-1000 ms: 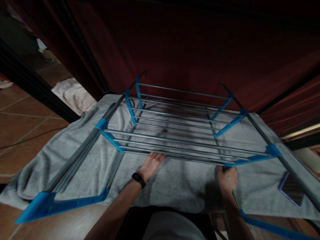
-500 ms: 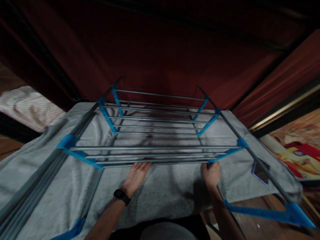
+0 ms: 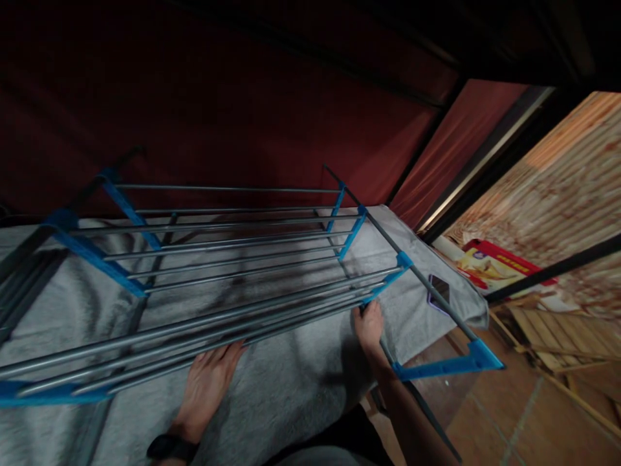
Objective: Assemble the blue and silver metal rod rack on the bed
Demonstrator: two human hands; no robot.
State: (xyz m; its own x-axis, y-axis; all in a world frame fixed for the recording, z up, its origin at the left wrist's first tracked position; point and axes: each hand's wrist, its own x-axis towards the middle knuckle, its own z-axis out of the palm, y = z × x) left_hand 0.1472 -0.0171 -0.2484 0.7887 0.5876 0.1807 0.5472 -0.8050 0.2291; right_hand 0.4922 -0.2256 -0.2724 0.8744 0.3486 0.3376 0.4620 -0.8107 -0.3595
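Note:
A rack of grey metal tubes (image 3: 194,322) with blue plastic brackets lies across a grey blanket (image 3: 301,382). My left hand (image 3: 208,382), with a dark watch (image 3: 172,446) on its wrist, rests at the lowest front tube. Its fingers are stretched out, with the tips reaching under that tube. At the right end of the same tier, my right hand (image 3: 369,323) is closed around the frame just below a blue bracket (image 3: 385,288). The exact part inside its fingers is partly hidden. Another blue bracket (image 3: 436,367) joins the side tubes nearer to me.
A phone (image 3: 440,292) lies on the blanket beside the right side tube. Behind the rack hangs a dark red curtain (image 3: 252,116). To the right are a red and yellow box (image 3: 495,266), a slatted wooden piece (image 3: 557,333) and the tiled floor (image 3: 504,408).
My view has turned to the right, so the rack and both hands appear further left. Both hands keep their places on the rack.

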